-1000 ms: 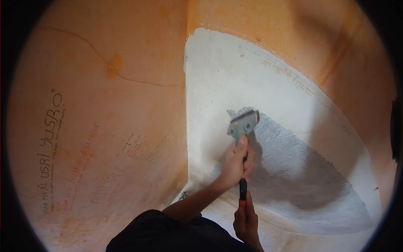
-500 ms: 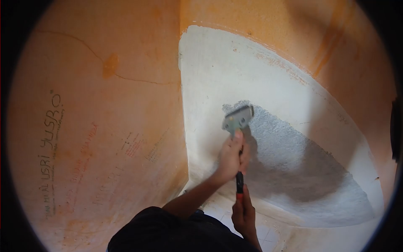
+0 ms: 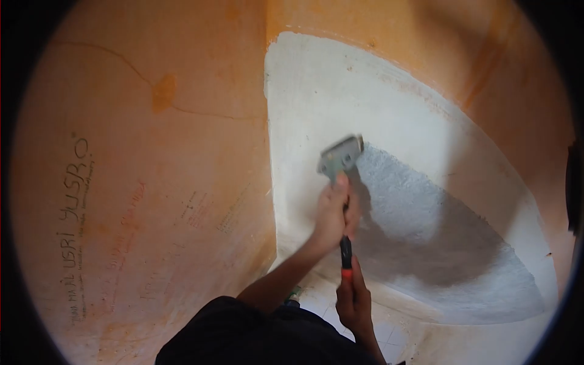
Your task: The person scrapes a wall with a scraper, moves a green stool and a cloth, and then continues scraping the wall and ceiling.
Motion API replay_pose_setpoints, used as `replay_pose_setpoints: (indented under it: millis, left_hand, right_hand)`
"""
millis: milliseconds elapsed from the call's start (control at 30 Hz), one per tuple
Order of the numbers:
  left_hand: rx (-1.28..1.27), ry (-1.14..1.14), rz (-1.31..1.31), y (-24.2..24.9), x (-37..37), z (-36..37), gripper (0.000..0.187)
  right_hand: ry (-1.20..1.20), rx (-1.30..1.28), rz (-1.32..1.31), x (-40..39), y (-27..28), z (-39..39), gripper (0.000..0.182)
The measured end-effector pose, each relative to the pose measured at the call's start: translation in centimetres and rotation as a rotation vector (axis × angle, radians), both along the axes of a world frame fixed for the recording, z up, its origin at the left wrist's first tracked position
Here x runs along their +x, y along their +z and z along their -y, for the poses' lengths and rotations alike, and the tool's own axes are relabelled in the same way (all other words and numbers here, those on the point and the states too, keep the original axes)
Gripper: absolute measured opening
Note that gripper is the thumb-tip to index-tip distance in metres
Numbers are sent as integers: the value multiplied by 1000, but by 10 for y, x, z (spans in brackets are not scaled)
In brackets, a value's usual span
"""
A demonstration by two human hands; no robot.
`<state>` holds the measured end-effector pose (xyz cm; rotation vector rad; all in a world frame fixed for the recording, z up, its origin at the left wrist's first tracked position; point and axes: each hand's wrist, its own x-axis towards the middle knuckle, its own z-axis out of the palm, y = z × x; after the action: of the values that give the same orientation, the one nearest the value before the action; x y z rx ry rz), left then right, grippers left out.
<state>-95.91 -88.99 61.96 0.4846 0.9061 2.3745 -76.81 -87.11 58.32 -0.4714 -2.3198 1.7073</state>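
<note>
A long-handled scraper (image 3: 340, 153) with a wide grey head lies against the white part of the wall, at the upper left edge of a rough grey patch (image 3: 420, 213). My left hand (image 3: 334, 210) is wrapped round its handle just below the head. Lower down, my right hand (image 3: 354, 301) grips the red-and-black end of the same handle. Its black section shows between the two hands. The scraper head covers part of the border between white coat and grey patch, and its shadow falls on the grey.
An orange wall (image 3: 176, 55) with a crack and handwriting meets the white wall (image 3: 316, 79) at a corner on the left. White floor tiles (image 3: 389, 340) show below my arms. A dark object (image 3: 573, 188) stands at the far right edge.
The scraper head and my left hand have moved up and slightly left along the wall, over the patch's upper edge. My right hand keeps its hold, and the view has shifted slightly.
</note>
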Motion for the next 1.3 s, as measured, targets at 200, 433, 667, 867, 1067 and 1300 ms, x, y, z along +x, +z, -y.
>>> replay_pose_setpoints:
  millis: [200,433,667,867,1067,1300]
  left_hand:
    - [-11,-62,76,2,8,0,46]
    - [21,-64,18,2,-5,9,44]
    - [-35,-62,51,2,-3,13,45]
    - [-53,-87,29,2,-1,14,43]
    - [-66,-79,41,-3,-5,18,42]
    - [-4,-96,36,-3,-8,18,41]
  right_hand:
    - [-40,54,27,10,0,4,56]
    - [-95,-31,45,-4,-9,13,51]
    - [-58,25,65,-9,4,12,54]
    - [-118,-58,32,0,-13,19,55]
    - [-112,-88,32,4,-15,21,55]
    - [-97,-58,13,-7,-10,20,53]
